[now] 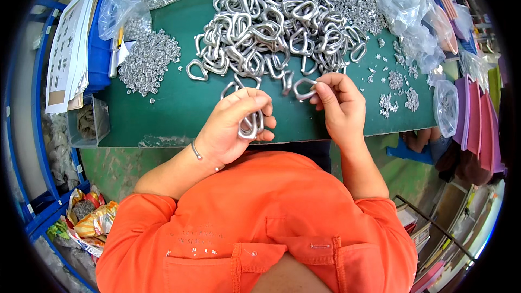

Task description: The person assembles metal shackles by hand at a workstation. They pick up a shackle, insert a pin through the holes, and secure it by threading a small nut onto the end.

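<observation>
Over the front part of the green table, my left hand (239, 122) is closed around several silver metal rings (251, 126), which hang against its palm and fingers. My right hand (343, 103) pinches a single D-shaped metal ring (304, 89) between thumb and fingertips. A gap separates the two hands. Just beyond them lies a large heap of the same shiny rings (271, 32). A few loose rings sit along its near edge, one (196, 70) at the left and some close to my left fingers. How many rings my left hand holds is partly hidden.
Small clear-looking pieces (149, 62) are piled at the left, beside a blue tray (99, 49) with papers. A clear plastic box (88, 122) stands at the table's left edge. Plastic bags (410, 16) and small silver parts (399, 80) lie right. Another person's arm (420, 140) shows beyond the right edge.
</observation>
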`<state>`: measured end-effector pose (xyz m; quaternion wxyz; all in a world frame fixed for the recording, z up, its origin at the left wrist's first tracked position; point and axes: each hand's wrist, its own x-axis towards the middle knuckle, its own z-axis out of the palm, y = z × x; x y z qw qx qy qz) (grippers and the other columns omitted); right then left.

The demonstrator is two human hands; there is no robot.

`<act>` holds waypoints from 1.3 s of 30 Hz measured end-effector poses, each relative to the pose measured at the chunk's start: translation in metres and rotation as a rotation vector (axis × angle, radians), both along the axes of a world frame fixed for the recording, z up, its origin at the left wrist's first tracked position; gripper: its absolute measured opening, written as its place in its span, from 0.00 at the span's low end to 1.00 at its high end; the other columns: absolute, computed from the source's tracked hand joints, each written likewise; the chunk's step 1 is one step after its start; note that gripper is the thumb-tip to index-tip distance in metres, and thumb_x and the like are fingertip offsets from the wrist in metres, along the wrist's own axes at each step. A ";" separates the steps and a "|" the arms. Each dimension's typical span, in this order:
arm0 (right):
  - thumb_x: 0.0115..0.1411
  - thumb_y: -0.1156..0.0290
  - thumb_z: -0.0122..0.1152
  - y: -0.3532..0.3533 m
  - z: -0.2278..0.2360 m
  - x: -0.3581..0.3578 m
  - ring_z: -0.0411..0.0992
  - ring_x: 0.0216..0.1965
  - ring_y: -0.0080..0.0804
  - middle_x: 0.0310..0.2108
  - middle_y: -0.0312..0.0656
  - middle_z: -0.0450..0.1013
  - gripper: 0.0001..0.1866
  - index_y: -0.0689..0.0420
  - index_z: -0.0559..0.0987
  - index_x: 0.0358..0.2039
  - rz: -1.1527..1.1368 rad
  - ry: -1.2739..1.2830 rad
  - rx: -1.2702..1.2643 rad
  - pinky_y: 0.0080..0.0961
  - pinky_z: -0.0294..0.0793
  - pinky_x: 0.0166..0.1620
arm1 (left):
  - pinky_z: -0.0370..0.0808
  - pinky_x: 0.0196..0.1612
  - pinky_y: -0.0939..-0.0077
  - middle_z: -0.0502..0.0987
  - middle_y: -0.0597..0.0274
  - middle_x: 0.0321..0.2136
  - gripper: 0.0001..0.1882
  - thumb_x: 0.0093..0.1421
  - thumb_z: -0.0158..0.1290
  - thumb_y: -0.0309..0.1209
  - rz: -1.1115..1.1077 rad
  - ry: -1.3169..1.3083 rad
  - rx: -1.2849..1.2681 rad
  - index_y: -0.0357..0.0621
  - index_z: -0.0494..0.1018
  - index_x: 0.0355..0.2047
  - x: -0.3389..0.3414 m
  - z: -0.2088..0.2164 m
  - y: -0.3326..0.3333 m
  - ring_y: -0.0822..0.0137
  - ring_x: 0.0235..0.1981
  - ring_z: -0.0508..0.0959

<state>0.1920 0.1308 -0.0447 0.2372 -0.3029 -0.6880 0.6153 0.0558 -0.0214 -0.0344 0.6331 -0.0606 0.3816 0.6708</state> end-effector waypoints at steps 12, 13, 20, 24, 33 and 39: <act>0.54 0.82 0.53 -0.008 -0.002 0.005 0.71 0.32 0.25 0.34 0.43 0.70 0.05 0.64 0.73 0.33 0.257 0.293 -0.259 0.16 0.72 0.32 | 0.77 0.28 0.79 0.73 0.61 0.27 0.11 0.58 0.51 0.32 -0.056 0.114 0.036 0.37 0.69 0.36 0.005 -0.004 0.001 0.70 0.27 0.76; 0.53 0.83 0.54 -0.007 -0.004 0.006 0.71 0.34 0.25 0.35 0.43 0.69 0.05 0.64 0.73 0.33 0.288 0.287 -0.151 0.16 0.72 0.33 | 0.77 0.28 0.79 0.73 0.61 0.27 0.11 0.58 0.50 0.32 -0.026 0.136 0.017 0.37 0.68 0.37 0.005 -0.002 0.002 0.71 0.27 0.76; 0.48 0.88 0.55 -0.014 -0.002 0.008 0.69 0.36 0.26 0.38 0.45 0.68 0.08 0.64 0.72 0.29 0.212 0.279 -0.033 0.18 0.70 0.39 | 0.78 0.30 0.78 0.74 0.58 0.31 0.12 0.55 0.52 0.24 0.051 0.276 0.005 0.37 0.67 0.39 0.008 -0.002 0.003 0.71 0.29 0.76; 0.46 0.89 0.57 -0.015 0.000 0.007 0.70 0.33 0.27 0.33 0.45 0.70 0.09 0.64 0.70 0.28 0.147 0.336 -0.010 0.20 0.70 0.37 | 0.78 0.30 0.77 0.75 0.54 0.33 0.12 0.53 0.53 0.22 0.066 0.284 0.030 0.37 0.67 0.39 0.008 0.000 0.003 0.70 0.30 0.77; 0.38 0.89 0.60 -0.015 0.009 0.003 0.70 0.27 0.35 0.27 0.42 0.74 0.13 0.59 0.72 0.25 0.202 0.417 0.655 0.25 0.69 0.31 | 0.78 0.33 0.74 0.75 0.52 0.35 0.08 0.57 0.48 0.23 0.038 0.298 0.057 0.37 0.69 0.38 0.008 -0.007 -0.002 0.67 0.30 0.77; 0.39 0.87 0.59 -0.019 0.020 -0.004 0.71 0.27 0.39 0.26 0.44 0.73 0.10 0.63 0.74 0.25 0.361 0.431 0.604 0.28 0.70 0.32 | 0.78 0.31 0.73 0.74 0.53 0.35 0.15 0.61 0.43 0.37 0.017 -0.103 0.001 0.37 0.69 0.40 0.004 0.002 0.000 0.64 0.34 0.77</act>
